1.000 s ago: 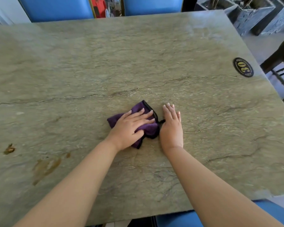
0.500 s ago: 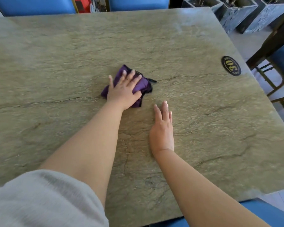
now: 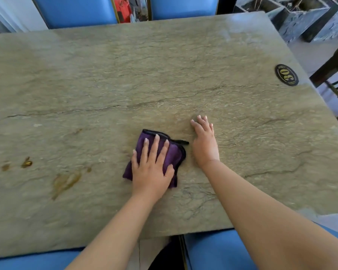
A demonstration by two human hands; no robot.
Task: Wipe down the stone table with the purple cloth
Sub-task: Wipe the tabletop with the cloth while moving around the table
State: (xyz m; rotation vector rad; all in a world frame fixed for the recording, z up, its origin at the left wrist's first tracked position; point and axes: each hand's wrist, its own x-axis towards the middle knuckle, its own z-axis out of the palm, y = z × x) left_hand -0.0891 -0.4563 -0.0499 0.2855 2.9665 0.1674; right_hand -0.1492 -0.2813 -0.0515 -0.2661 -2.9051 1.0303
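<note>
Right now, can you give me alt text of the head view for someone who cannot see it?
A left hand presses a folded purple cloth flat on a grey-green stone table; the right hand rests flat on the stone beside it. Brown stains lie left of the cloth, and a black oval number plate sits far right.

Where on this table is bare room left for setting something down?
The far half of the stone table, beyond the long crack, is bare, as is the right side below the number plaque. Near centre: left hand, purple cloth, right hand. Brown stains mark near-left.
</note>
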